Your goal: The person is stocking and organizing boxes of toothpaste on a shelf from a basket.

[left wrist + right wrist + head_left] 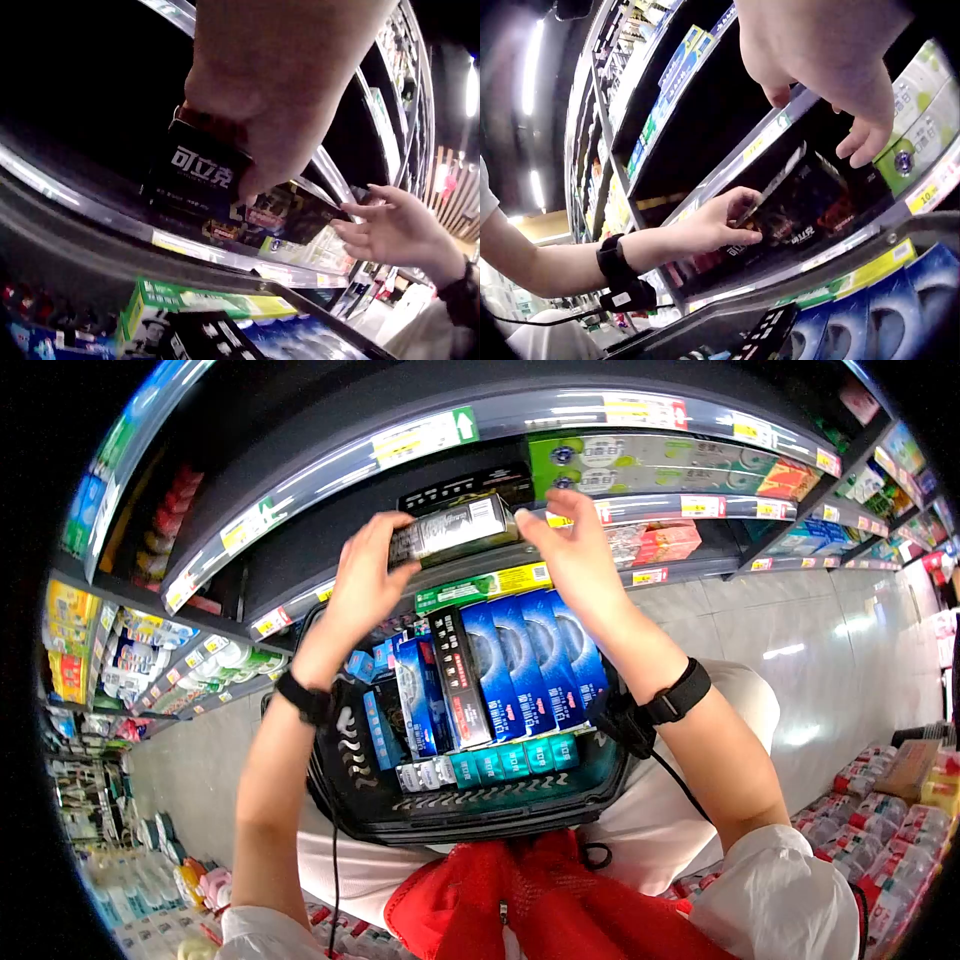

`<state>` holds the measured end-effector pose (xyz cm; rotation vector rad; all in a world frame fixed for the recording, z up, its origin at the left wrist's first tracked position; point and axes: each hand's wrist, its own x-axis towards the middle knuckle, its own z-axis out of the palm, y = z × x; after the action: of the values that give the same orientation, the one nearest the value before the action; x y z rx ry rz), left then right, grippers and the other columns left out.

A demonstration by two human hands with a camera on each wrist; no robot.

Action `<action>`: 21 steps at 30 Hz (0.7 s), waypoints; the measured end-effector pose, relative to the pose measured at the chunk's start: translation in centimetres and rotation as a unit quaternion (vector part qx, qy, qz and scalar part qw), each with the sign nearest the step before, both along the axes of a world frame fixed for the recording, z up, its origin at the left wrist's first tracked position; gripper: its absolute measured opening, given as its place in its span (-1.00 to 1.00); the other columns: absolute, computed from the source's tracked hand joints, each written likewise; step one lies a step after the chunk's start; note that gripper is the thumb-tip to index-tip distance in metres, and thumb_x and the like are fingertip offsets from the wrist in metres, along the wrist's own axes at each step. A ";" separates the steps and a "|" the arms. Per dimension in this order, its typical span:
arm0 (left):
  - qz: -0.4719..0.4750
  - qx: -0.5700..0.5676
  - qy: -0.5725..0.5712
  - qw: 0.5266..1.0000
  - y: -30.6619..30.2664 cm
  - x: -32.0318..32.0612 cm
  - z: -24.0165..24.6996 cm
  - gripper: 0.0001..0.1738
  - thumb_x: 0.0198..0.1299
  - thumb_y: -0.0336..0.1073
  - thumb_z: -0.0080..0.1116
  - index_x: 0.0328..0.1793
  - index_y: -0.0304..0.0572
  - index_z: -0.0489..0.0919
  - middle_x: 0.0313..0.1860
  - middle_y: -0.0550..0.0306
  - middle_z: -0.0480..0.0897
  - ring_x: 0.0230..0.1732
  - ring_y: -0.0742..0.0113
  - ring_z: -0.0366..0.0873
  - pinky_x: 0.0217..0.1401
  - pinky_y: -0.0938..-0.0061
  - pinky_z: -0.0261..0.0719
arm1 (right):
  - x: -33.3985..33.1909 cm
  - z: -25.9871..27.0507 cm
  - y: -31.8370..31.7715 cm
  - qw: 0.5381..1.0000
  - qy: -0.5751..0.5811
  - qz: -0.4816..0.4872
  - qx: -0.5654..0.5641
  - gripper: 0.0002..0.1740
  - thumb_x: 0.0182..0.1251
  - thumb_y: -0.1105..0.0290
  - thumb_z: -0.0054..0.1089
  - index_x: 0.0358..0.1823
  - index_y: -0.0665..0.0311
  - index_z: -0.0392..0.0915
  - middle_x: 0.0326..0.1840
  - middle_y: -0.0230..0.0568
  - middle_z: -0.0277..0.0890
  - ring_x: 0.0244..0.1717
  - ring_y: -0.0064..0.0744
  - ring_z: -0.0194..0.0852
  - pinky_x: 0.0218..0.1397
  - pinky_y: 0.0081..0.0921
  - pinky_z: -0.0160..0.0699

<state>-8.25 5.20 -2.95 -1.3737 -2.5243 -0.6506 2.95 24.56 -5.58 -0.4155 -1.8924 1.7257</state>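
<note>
My left hand point(365, 575) is curled round the left end of a long dark carton point(455, 528); my right hand point(575, 555) is spread, its straight fingers only touching the right end. So the hands stand apart with the carton bridging them, held roughly level at the front lip of the shelf point(700, 507), above the basket point(470, 815).

I judge this hold lopsided. Only one hand truly grips; if the right fingers slide off, the free end could dip, the carton could twist in my left hand, and it might catch the shelf's labelled rail or fall onto the blue cartons point(530, 660) standing on end below. The basket is packed tight, so a knock there could tip a box over its rim.

The dark carton looks like glossy printed card, slim and rectangular, slick under the fingers. The basket seems rigid dark plastic with slotted walls. The green cartons point(650, 455) on the shelf share that long flat shape and lie lengthwise.
</note>
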 end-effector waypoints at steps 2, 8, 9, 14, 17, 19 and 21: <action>-0.059 -0.045 0.013 0.997 1.8 -2.0 0.4 -0.50 -0.21 -0.51 0.25 -0.07 -0.29 0.36 0.06 -0.07 0.39 0.10 -0.04 0.34 0.15 0.34 0.30 | 0.0 0.4 1.3 0.998 0.024 -0.015 -0.047 -0.35 0.05 0.19 0.21 0.03 0.55 0.22 -0.03 0.14 0.31 -0.20 -0.32 0.41 -0.07 -0.46 0.38; -0.065 -0.166 -0.016 0.984 5.2 -5.6 0.1 -0.51 -0.26 -0.41 0.30 -0.15 -0.32 0.34 0.22 -0.20 0.26 0.22 -0.04 0.25 0.24 0.34 0.22 | 2.3 2.5 2.3 0.994 0.038 0.049 -0.095 -0.36 0.04 0.18 0.20 0.02 0.53 0.23 -0.07 0.10 0.35 -0.13 -0.28 0.39 -0.07 -0.46 0.38; -0.057 -0.180 -0.013 0.982 5.4 -6.1 -0.1 -0.49 -0.27 -0.40 0.30 -0.15 -0.33 0.34 0.22 -0.21 0.25 0.21 -0.04 0.26 0.23 0.34 0.22 | 2.8 3.0 2.4 0.993 0.036 0.067 -0.094 -0.36 0.05 0.18 0.20 0.02 0.52 0.23 -0.07 0.08 0.35 -0.15 -0.31 0.39 -0.08 -0.46 0.38; -0.035 -0.200 -0.137 0.970 5.5 -7.2 -0.5 -0.51 -0.17 -0.37 0.25 -0.10 -0.31 0.30 0.22 -0.13 0.28 0.17 0.01 0.30 0.20 0.36 0.24 | 4.2 4.0 2.9 0.989 0.036 0.105 -0.101 -0.36 0.06 0.18 0.19 0.03 0.51 0.22 -0.08 0.00 0.37 -0.24 -0.38 0.39 -0.13 -0.48 0.40; -0.045 -0.186 -0.104 0.976 5.0 -8.1 -0.8 -0.49 -0.14 -0.37 0.24 -0.06 -0.30 0.28 0.23 -0.11 0.28 0.17 0.03 0.30 0.19 0.37 0.25 | 4.6 4.0 2.9 0.988 0.040 0.113 -0.101 -0.35 0.06 0.18 0.19 0.05 0.51 0.20 -0.10 -0.03 0.37 -0.26 -0.40 0.38 -0.17 -0.50 0.41; -0.043 -0.200 -0.101 0.974 4.8 -8.8 -1.0 -0.48 -0.11 -0.35 0.23 -0.03 -0.29 0.26 0.24 -0.11 0.27 0.17 0.03 0.30 0.19 0.38 0.24 | 4.7 3.9 2.7 0.988 0.045 0.115 -0.096 -0.34 0.06 0.18 0.19 0.06 0.51 0.19 -0.11 -0.03 0.38 -0.27 -0.40 0.39 -0.18 -0.51 0.41; -0.026 -0.199 -0.112 0.973 4.9 -9.5 -1.3 -0.47 -0.09 -0.33 0.23 -0.01 -0.30 0.25 0.23 -0.11 0.28 0.17 0.05 0.30 0.19 0.38 0.24 | 4.8 3.7 2.7 0.988 0.051 0.112 -0.098 -0.33 0.07 0.18 0.19 0.07 0.51 0.17 -0.13 -0.04 0.38 -0.28 -0.40 0.39 -0.19 -0.52 0.41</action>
<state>-17.74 10.06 -4.21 -1.5738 -2.9280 -0.3302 7.73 27.24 -1.92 -0.1881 -1.7571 2.0500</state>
